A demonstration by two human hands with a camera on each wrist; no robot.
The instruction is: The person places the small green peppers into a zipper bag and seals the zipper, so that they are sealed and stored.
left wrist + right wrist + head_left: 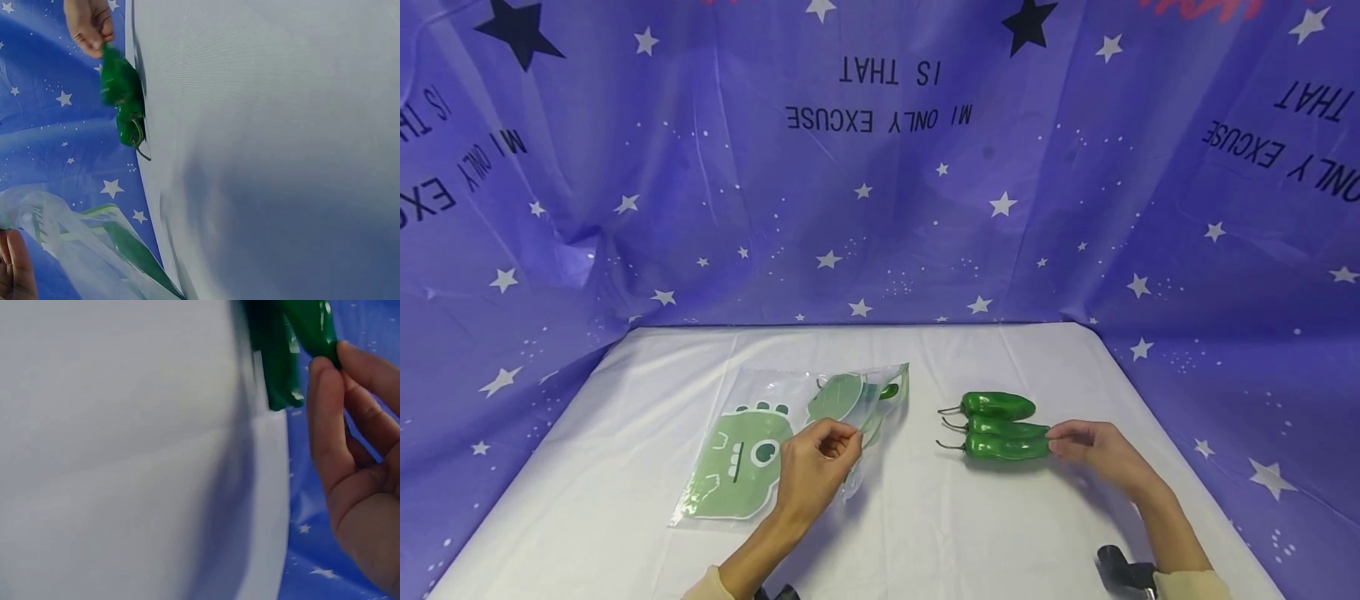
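My left hand (pixel 822 462) pinches the edge of a clear plastic bag (pixel 741 467) printed with a green one-eyed monster, lifting its right side off the table. Inside the bag, partly hidden by the print, shows a shiny green piece (pixel 889 391), like a pepper's end. To the right, three green chili peppers lie side by side, stems to the left: a far pepper (pixel 997 406), a middle pepper (pixel 1011 428) and a near pepper (pixel 1006 447). Thumb and fingertips of my right hand (pixel 1101 450) pinch the near one's tip, also seen in the right wrist view.
A white cloth (pixel 910 533) covers the table. Purple-blue curtains (pixel 880 225) with stars and lettering hang behind it and on both sides. Black camera mounts (pixel 1123 571) sit at the wrists, low in the head view.
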